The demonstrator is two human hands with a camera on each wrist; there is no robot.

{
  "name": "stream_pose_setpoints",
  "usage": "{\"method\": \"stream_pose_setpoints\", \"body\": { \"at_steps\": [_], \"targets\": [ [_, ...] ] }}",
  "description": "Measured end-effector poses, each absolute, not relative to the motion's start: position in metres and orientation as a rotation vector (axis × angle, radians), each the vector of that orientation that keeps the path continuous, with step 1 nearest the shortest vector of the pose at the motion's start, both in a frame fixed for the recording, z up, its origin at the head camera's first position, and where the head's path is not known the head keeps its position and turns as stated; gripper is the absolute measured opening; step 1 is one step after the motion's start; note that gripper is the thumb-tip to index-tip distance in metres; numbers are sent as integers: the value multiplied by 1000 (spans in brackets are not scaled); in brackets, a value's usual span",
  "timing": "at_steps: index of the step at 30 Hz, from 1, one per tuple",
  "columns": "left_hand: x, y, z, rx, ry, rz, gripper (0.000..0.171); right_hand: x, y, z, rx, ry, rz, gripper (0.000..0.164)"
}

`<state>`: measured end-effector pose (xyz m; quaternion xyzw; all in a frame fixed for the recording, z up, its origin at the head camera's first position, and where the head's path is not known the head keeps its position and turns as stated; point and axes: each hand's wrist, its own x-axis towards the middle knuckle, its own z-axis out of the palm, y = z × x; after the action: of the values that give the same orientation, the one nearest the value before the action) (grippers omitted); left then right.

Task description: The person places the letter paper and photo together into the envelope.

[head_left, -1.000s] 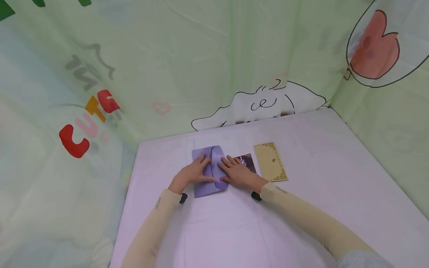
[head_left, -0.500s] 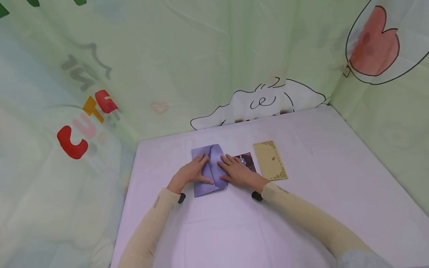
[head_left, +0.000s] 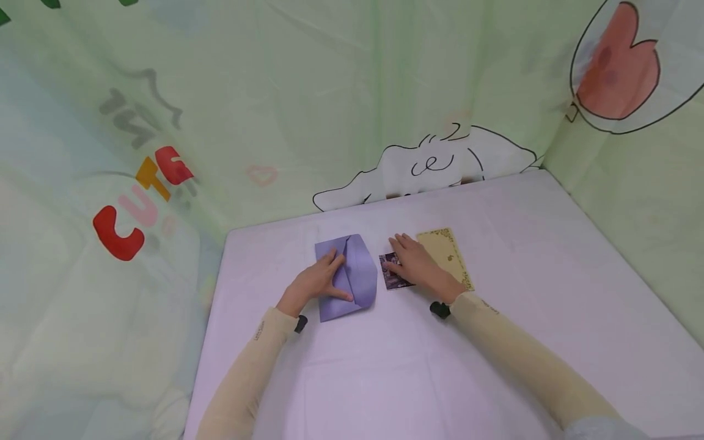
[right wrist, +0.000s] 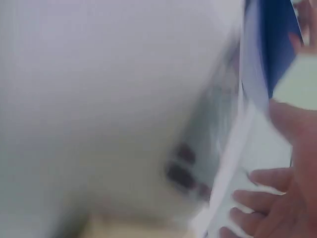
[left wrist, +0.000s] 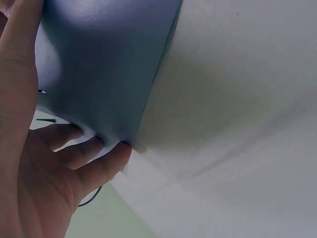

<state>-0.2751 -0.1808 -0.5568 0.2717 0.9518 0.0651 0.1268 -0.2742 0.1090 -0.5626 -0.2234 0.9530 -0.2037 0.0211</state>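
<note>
A purple envelope [head_left: 365,275] lies on the table with its flap side up and the flap spread to the right. My left hand [head_left: 318,282] rests on its left part, thumb and fingers apart; in the left wrist view the fingertips touch the edge of the envelope [left wrist: 104,64]. To the right, my right hand [head_left: 419,266] is over a dark printed photo card [head_left: 387,276], covering its right part, with fingers extended. The right wrist view is blurred; there the fingers of the right hand [right wrist: 282,203] are spread near the photo card [right wrist: 198,144].
A tan card [head_left: 442,244] with an ornate border lies right of the photo card, partly behind the right hand. The table [head_left: 374,379] has a pale cloth, and printed curtains [head_left: 330,110] stand along its back and sides.
My right hand has left the envelope's flap and moved right over the photo card, uncovering the card's left part and the flap. My left hand has stayed on the envelope.
</note>
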Motion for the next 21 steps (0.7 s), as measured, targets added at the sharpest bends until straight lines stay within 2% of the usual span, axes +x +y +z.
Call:
{"method": "stream_pose_setpoints", "body": {
  "at_steps": [5,9,21],
  "targets": [
    [-276,-181,-557,810,2780,197,97,-281,130,-557,-461,2937,-477,72],
    [-277,-181,-557,791,2773,187,97,-279,135,-556,-420,2923,-448,66],
    [-278,-180,-559,763,2762,196,99,-285,138,-567,-408,2903,-842,29]
  ]
}}
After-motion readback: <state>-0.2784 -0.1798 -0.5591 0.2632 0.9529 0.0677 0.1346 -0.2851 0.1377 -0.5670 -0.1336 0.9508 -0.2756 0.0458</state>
